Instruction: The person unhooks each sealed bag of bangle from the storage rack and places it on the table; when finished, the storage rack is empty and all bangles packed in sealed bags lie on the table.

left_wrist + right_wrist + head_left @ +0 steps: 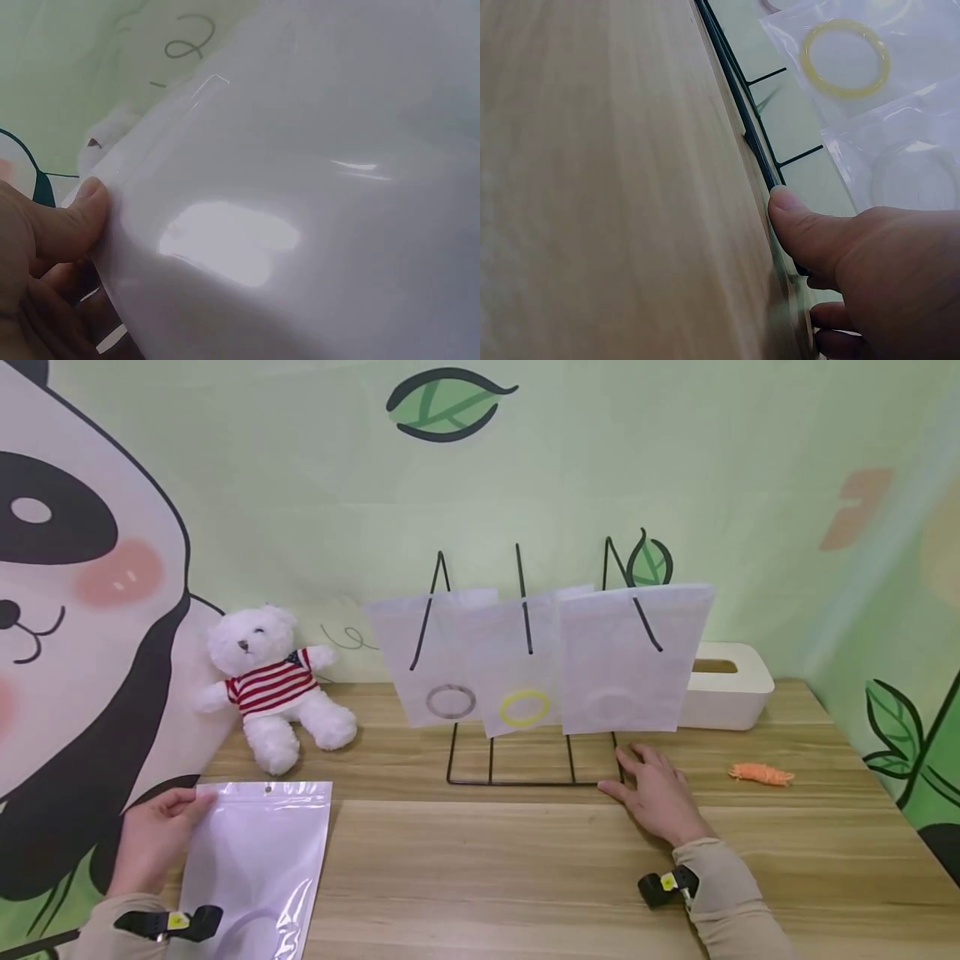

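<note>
On the left, my left hand (153, 835) pinches the upper left edge of a white zip bag (251, 852), thumb in front. A faint round shape shows through its lower part; the glossy film fills most of the left wrist view. My right hand (660, 793) holds the front right corner of a black wire display rack (517, 783), its thumb (799, 217) on the front bar. From the rack's prongs hang several clear bags: one with a greyish bangle (451, 702), one with a yellow bangle (524, 707), and a front right bag (630, 668) with a pale ring.
A white teddy bear (273, 685) in a striped shirt sits at the back left. Behind the rack on the right stands a white tissue box (723, 702). An orange cord bundle (761, 774) lies right of my right hand. A printed cloth backs the wooden table (480, 877).
</note>
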`<state>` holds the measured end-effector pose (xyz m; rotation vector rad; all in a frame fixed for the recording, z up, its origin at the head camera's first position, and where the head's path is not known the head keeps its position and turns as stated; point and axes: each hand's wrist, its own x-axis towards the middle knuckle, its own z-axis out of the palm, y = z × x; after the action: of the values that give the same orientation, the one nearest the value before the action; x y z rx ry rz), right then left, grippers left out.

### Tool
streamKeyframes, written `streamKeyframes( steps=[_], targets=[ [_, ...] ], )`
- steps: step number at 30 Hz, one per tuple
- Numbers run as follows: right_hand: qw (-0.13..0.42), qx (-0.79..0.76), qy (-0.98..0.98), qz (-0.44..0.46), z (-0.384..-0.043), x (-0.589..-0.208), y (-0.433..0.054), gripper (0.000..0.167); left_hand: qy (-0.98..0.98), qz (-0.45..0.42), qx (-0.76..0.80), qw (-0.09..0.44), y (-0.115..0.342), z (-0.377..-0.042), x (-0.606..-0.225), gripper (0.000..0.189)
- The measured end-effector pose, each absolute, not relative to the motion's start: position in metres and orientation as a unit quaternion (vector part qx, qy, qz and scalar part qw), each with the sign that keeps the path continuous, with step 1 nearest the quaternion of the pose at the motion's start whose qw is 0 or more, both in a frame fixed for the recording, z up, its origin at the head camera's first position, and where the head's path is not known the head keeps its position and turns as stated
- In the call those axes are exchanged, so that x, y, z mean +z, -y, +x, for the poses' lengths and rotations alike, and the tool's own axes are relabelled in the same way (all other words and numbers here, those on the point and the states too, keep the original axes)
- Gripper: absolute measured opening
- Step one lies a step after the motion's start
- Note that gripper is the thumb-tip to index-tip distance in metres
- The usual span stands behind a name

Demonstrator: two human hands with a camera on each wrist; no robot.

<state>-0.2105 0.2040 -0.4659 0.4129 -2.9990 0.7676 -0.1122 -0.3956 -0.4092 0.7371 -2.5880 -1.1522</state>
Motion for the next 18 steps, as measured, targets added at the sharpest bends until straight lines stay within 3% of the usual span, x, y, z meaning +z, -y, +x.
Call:
streamKeyframes(
  steps=[18],
  targets=[
    [0.008, 0.243, 0.961, 0.133, -0.2105, -0.4646, -0.2035, 0.069, 0.884, 0.255, -0.387, 0.057, 0.3969, -0.1154, -0.4156, 0.063]
  ],
)
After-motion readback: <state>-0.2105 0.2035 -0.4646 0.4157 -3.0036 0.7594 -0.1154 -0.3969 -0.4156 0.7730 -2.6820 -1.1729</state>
